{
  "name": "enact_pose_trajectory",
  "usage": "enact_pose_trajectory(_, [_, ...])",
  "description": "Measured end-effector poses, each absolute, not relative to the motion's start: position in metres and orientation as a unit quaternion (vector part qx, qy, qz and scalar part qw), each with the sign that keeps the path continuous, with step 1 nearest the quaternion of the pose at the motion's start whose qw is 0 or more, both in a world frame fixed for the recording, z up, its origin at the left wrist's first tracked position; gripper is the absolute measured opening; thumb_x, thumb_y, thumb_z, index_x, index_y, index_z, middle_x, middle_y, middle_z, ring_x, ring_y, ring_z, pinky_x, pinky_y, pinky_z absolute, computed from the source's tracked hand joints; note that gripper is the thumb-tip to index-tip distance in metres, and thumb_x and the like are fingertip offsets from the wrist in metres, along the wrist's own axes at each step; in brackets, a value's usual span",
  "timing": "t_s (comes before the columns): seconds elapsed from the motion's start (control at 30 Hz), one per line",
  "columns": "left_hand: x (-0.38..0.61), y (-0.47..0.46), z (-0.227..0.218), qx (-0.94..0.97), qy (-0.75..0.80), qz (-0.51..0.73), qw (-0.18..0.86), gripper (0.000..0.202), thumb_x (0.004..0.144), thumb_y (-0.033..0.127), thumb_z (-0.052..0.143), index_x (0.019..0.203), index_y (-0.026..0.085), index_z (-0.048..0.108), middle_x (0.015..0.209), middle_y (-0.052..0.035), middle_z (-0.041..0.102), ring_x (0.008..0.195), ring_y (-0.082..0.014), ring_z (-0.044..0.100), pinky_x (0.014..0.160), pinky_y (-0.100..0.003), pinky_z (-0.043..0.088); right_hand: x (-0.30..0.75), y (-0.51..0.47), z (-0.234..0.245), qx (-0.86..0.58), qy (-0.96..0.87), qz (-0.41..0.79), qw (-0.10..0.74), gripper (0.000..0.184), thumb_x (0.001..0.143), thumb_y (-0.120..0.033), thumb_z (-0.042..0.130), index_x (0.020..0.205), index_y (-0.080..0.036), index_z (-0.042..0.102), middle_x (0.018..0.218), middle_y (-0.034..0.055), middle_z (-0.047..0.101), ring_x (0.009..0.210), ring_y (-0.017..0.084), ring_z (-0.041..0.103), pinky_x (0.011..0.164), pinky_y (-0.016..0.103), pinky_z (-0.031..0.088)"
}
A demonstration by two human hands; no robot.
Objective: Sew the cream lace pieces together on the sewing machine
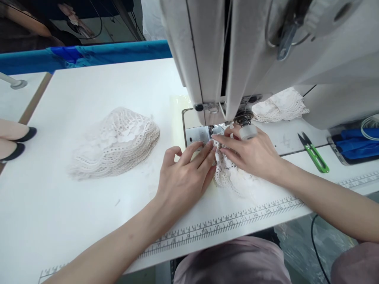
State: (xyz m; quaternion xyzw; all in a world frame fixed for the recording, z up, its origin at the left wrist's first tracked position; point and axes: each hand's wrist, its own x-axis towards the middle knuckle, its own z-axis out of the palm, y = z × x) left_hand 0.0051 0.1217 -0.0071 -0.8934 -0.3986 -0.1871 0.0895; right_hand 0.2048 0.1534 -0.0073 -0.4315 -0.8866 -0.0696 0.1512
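Observation:
A white lace piece lies bunched under the needle area of the sewing machine. My left hand reaches in from the left, its fingertips together and pressing on the lace's left edge beside the metal needle plate. On the other side, my right hand grips the lace close to the presser foot, thumb and fingers bent over it. Part of the lace is hidden under both hands. To the left of my left hand rests a stack of white lace pieces with scalloped edges.
More lace lies behind the machine head. Green thread snips sit at the right, near a dark tray with blue cloth. A printed ruler runs along the table's front edge. Another person's arm shows at upper left.

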Motion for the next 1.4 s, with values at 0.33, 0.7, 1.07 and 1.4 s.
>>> enact_pose_trajectory(0.33, [0.0049, 0.1216, -0.0072, -0.893, -0.398, -0.189, 0.09, 0.029, 0.093, 0.016, 0.051, 0.119, 0.023, 0.06, 0.123, -0.0042, 0.067, 0.111, -0.0274, 0.063, 0.08, -0.045, 0.039, 0.2037, 0.1538, -0.0079, -0.436, -0.884, -0.068, 0.152, 0.031, 0.096, -0.028, 0.048, 0.121, -0.019, 0.063, 0.109, 0.0094, 0.066, 0.084, 0.02, 0.057, 0.067, 0.032, 0.037])
enact_pose_trajectory(0.7, [0.005, 0.1218, -0.0067, -0.892, -0.402, -0.187, 0.084, 0.029, 0.093, 0.017, 0.051, 0.119, 0.024, 0.06, 0.124, -0.0043, 0.066, 0.112, -0.0279, 0.062, 0.081, -0.046, 0.039, 0.2055, 0.1535, -0.0071, -0.436, -0.884, -0.08, 0.149, 0.029, 0.096, -0.029, 0.048, 0.115, -0.017, 0.067, 0.109, 0.0083, 0.066, 0.086, 0.019, 0.058, 0.077, 0.034, 0.037])
enact_pose_trajectory(1.07, [0.0072, 0.1187, -0.005, -0.886, -0.419, -0.159, 0.121, 0.029, 0.096, 0.021, 0.048, 0.122, 0.019, 0.06, 0.125, -0.0037, 0.065, 0.116, -0.0253, 0.06, 0.082, -0.044, 0.038, 0.2058, 0.1545, -0.0075, -0.439, -0.881, -0.13, 0.121, 0.03, 0.098, -0.027, 0.045, 0.095, -0.017, 0.072, 0.11, 0.007, 0.068, 0.091, 0.021, 0.058, 0.08, 0.036, 0.034])
enact_pose_trajectory(1.4, [0.0115, 0.119, -0.0068, -0.881, -0.425, -0.15, 0.144, 0.027, 0.097, 0.021, 0.047, 0.118, 0.019, 0.062, 0.125, -0.0044, 0.066, 0.117, -0.024, 0.059, 0.083, -0.043, 0.036, 0.2064, 0.1571, -0.0096, -0.444, -0.877, -0.132, 0.132, 0.029, 0.098, -0.029, 0.045, 0.095, -0.019, 0.073, 0.107, 0.0081, 0.067, 0.093, 0.022, 0.056, 0.083, 0.037, 0.035])
